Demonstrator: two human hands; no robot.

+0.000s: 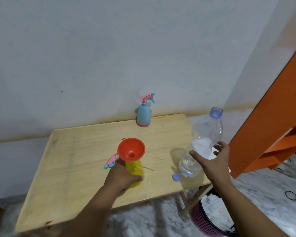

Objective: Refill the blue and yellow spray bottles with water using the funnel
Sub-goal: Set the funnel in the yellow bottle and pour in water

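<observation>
Yellow bottle point(135, 170) partly behind left hand point(121, 177); water lvl unclear.

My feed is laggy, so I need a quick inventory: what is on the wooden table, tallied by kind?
Spray bottles: 2, blue plastic spray bottle with pink trigger head, yellow translucent spray bottle
Funnels: 1, orange plastic funnel
Water bottles: 1, clear plastic water bottle
Caps: 1, small blue bottle cap
Loose trigger heads: 1, pink and blue trigger head
Total: 6

Dim, soft light; wide-angle edge warp
</observation>
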